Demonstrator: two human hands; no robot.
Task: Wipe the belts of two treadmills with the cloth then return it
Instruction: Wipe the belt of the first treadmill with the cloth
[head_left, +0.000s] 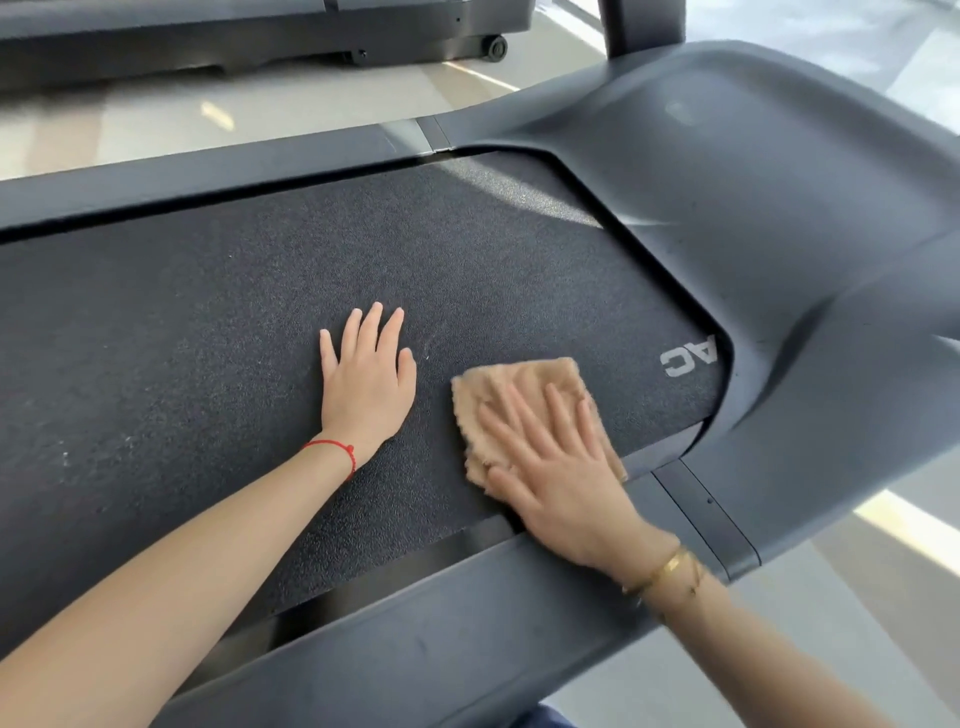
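Person leaning over the dark, grainy-textured treadmill belt (208, 312). Right hand (561, 483) lies flat with fingers spread and straight, pressing a tan fuzzy cloth (519, 384) onto the belt near its near edge, close to the grey moulded motor cover (753, 208). Left hand (366, 384) rests palm-down on the bare belt just beside the cloth, fingers straight, holding nothing. Thin red string bracelet (337, 449) on left wrist, gold bangle (667, 566) on right. Second black treadmill (260, 36) stands beyond, across pale floor.

Left hand (366, 387) flat, fingers straight, right hand (558, 480) flat too — fingers spread, both forearms extended forward
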